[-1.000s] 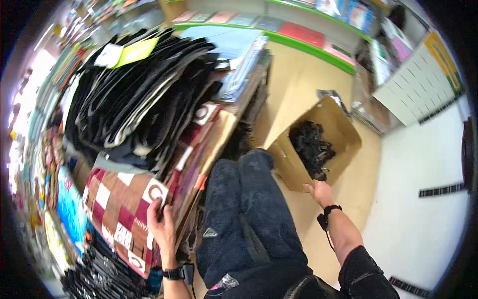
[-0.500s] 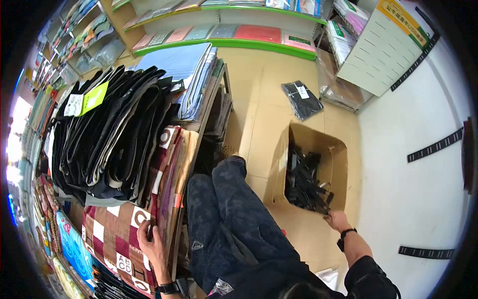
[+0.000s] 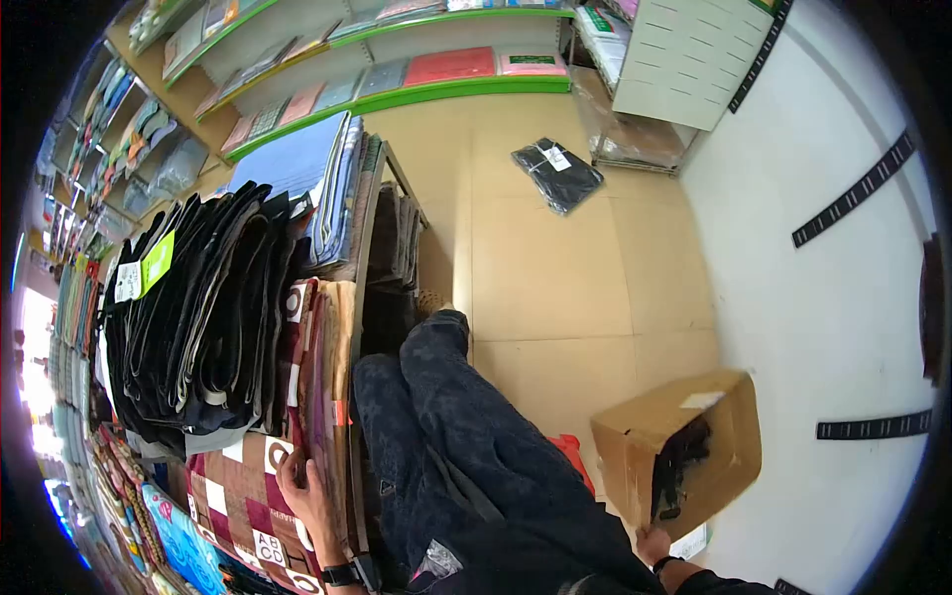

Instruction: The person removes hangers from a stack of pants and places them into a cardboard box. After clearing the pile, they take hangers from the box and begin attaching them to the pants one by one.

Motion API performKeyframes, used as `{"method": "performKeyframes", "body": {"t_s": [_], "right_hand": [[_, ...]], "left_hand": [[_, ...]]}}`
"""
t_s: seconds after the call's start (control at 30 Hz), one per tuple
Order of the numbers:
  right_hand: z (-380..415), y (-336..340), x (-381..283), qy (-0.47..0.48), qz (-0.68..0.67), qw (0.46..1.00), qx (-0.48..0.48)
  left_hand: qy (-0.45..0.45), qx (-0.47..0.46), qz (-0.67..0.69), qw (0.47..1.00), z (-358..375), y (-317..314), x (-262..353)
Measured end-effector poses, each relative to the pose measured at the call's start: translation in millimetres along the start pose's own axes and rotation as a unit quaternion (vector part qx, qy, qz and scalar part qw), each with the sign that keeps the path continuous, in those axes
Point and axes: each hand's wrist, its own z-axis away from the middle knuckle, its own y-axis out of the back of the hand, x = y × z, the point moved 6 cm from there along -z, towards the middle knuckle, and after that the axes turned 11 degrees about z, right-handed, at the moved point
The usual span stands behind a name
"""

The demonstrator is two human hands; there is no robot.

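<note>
My left hand point(image 3: 305, 493) rests with its fingers apart on a brown, white and maroon checked textile point(image 3: 243, 491), near the edge of a folded stack. Lower right, my right hand point(image 3: 652, 545) has its fingers closed on the near edge of a cardboard box point(image 3: 635, 453). The box stands tilted beside the white wall, with black items point(image 3: 677, 464) inside that are too jumbled to make out. Above my left hand lies a tall pile of folded black garments point(image 3: 198, 307) with white and yellow-green tags.
A bagged black item point(image 3: 558, 175) lies on the tiled floor ahead. Light blue folded fabric point(image 3: 293, 164) tops the rack at left. Green-edged shelves point(image 3: 397, 97) run across the back. A red object point(image 3: 572, 458) is beside my legs, and the white wall point(image 3: 783, 297) rises at right.
The box has moved toward me and to the right, tilting, with my right hand at its edge. My view has shifted too. My left hand stays on the checked textile.
</note>
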Motion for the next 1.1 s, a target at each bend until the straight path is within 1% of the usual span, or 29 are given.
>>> {"method": "performKeyframes", "body": {"t_s": [0.03, 0.1, 0.13, 0.17, 0.2, 0.23, 0.27, 0.33, 0.37, 0.43, 0.47, 0.5, 0.57, 0.6, 0.63, 0.7, 0.8, 0.83, 0.87, 0.9, 0.93, 0.97, 1.0, 1.03, 1.07, 1.1], "right_hand": [[13, 4, -11, -0.014, 0.004, 1.000, -0.027], [26, -10, -27, -0.019, -0.029, 0.999, -0.034], [28, -3, -39, 0.083, -0.088, 0.992, -0.028], [26, -14, -34, 0.075, -0.091, 0.993, -0.028], [25, -27, -36, 0.091, -0.100, 0.991, -0.014], [27, -43, -37, 0.103, -0.110, 0.989, 0.002], [39, -50, -37, 0.113, -0.120, 0.986, 0.017], [67, -61, -26, 0.075, -0.136, 0.988, -0.026], [76, -63, -24, 0.054, -0.152, 0.985, -0.052], [93, -68, -26, 0.019, -0.186, 0.977, -0.100], [95, -68, -32, 0.003, -0.207, 0.971, -0.122], [93, -70, -42, -0.011, -0.227, 0.963, -0.144], [86, -68, -60, -0.036, -0.267, 0.945, -0.184], [83, -62, -67, -0.047, -0.284, 0.937, -0.199], [78, -57, -73, -0.054, -0.298, 0.929, -0.211], [70, -48, -80, -0.067, -0.319, 0.916, -0.233], [63, -21, -94, -0.065, -0.328, 0.908, -0.252], [68, 13, -104, -0.068, -0.425, 0.879, -0.204], [68, 35, -109, -0.069, -0.515, 0.840, -0.158], [60, 37, -111, -0.054, -0.506, 0.844, -0.169], [52, 38, -105, -0.080, -0.501, 0.848, -0.155], [42, 34, -97, -0.103, -0.494, 0.852, -0.141], [20, 19, -84, -0.063, -0.466, 0.878, -0.088], [-1, 23, -86, -0.038, -0.454, 0.885, -0.101], [-20, 28, -81, -0.107, -0.556, 0.822, -0.066], [-38, 33, -75, -0.177, -0.645, 0.743, -0.033]], "left_hand": [[-0.003, -0.005, 0.001, 1.000, 0, -1, 0], [0.016, 0.001, 0.001, 1.000, 0, -1, -8], [0.013, -0.003, 0.003, 1.000, 0, -3, -9], [0.001, 0.006, -0.034, 0.999, 4, -4, -9], [-0.013, 0.010, -0.071, 0.997, 6, -6, -9], [-0.029, 0.009, -0.079, 0.996, 8, -7, -12], [-0.023, 0.013, -0.068, 0.997, 7, -8, -14], [-0.025, 0.012, -0.065, 0.997, 5, -9, -23], [-0.065, 0.016, -0.105, 0.992, 2, -8, -23], [-0.044, 0.004, -0.081, 0.996, 0, -10, -24], [0.002, -0.001, -0.035, 0.999, -3, -11, -33], [-0.006, -0.012, -0.034, 0.999, -4, -11, -36], [-0.042, -0.027, -0.080, 0.996, -7, -13, -34], [0.002, -0.019, -0.067, 0.998, -6, -15, -28], [0.001, -0.023, -0.065, 0.998, -7, -19, -34], [-0.060, -0.003, -0.098, 0.993, -11, -14, -48], [-0.067, -0.017, -0.123, 0.990, -2, -14, -29], [-0.070, -0.013, -0.126, 0.989, 3, -13, -22], [-0.053, -0.013, -0.069, 0.996, 8, -11, -18], [-0.036, -0.008, -0.011, 0.999, 13, -8, -13], [-0.035, -0.016, -0.004, 0.999, 20, -5, 2], [-0.023, -0.005, 0.049, 0.999, 23, 1, -16], [-0.020, 0.004, 0.061, 0.998, 32, 8, -19], [-0.018, 0.014, 0.075, 0.997, 40, 12, -14], [-0.010, 0.012, 0.120, 0.993, 51, 12, 5], [-0.028, -0.001, 0.129, 0.991, 59, 15, -7]]}}
